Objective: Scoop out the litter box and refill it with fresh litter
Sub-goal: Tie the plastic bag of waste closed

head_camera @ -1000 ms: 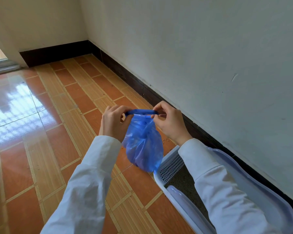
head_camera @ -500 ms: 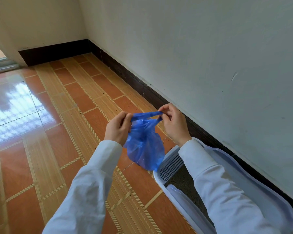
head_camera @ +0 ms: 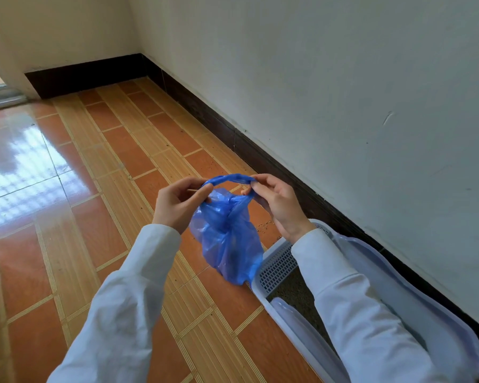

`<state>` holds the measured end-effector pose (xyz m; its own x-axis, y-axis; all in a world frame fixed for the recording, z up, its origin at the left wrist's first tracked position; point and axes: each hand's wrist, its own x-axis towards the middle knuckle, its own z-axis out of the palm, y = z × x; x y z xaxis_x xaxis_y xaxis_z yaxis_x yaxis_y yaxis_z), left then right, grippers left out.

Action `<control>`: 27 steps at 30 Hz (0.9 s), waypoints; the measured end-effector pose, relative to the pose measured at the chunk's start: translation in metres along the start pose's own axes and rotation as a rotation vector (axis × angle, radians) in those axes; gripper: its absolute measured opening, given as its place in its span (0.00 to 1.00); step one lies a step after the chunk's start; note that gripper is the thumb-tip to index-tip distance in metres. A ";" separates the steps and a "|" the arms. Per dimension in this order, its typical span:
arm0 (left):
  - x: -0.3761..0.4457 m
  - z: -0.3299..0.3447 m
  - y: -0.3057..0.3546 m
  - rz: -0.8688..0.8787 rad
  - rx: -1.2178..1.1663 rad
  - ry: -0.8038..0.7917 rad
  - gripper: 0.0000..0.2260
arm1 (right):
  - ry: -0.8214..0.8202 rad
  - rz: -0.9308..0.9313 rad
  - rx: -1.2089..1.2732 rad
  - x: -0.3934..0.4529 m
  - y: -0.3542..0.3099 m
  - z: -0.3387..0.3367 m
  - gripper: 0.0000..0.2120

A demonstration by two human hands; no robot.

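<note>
Litter box waits while the waste bag is tied

Litter box sits on the tiled floor at the lower right, its far side close along the dark skirting of the white wall; its long axis runs along that wall, from the near right corner toward the far left, with the perforated grille end pointing away from the person; grey litter shows inside, partly hidden by the right sleeve.

Just beyond the grille end, held in the air, hangs a small blue plastic bag; its body droops downward, bulging at the bottom, while its twisted handle strip arches sideways between the two hands; the left hand pinches one end of the strip between thumb and curled fingers; the right hand pinches the other end, fingers curled round it; neither hand touches the box.

Judging from this, the scooping seems done and the step in hand is closing the waste bag; the next move likely calls for crossing the two ends and pulling a knot tight without tearing the thin film; then the bag must be set aside and fresh litter brought, of which none is visible; a few scattered grains lie on the floor near the box.
</note>
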<state>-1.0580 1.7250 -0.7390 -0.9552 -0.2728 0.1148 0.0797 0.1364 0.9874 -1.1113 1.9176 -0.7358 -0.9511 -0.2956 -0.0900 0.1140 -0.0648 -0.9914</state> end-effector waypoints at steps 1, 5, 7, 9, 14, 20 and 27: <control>-0.001 -0.001 0.001 0.001 -0.021 0.021 0.03 | 0.002 -0.013 0.000 0.000 0.001 0.000 0.07; -0.002 -0.002 0.005 -0.002 -0.036 0.116 0.04 | 0.012 -0.073 -0.060 0.003 0.007 0.005 0.06; 0.000 -0.003 0.006 -0.016 -0.038 0.144 0.04 | 0.024 -0.095 -0.111 0.008 0.006 0.007 0.05; 0.003 -0.007 0.006 -0.041 -0.015 0.149 0.04 | 0.020 -0.105 -0.153 0.013 0.003 0.008 0.05; 0.007 -0.013 0.018 -0.120 0.018 0.152 0.05 | -0.056 -0.091 -0.254 0.021 -0.017 0.008 0.05; 0.003 -0.028 0.088 -0.194 0.046 0.086 0.10 | -0.128 -0.018 -0.322 0.006 -0.090 0.007 0.06; -0.004 -0.052 0.240 -0.287 -0.004 0.151 0.07 | -0.121 0.072 -0.316 -0.029 -0.240 0.038 0.06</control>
<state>-1.0200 1.7093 -0.4970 -0.8859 -0.4374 -0.1542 -0.1854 0.0294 0.9822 -1.1005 1.9056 -0.4913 -0.9007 -0.4009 -0.1676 0.0670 0.2530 -0.9652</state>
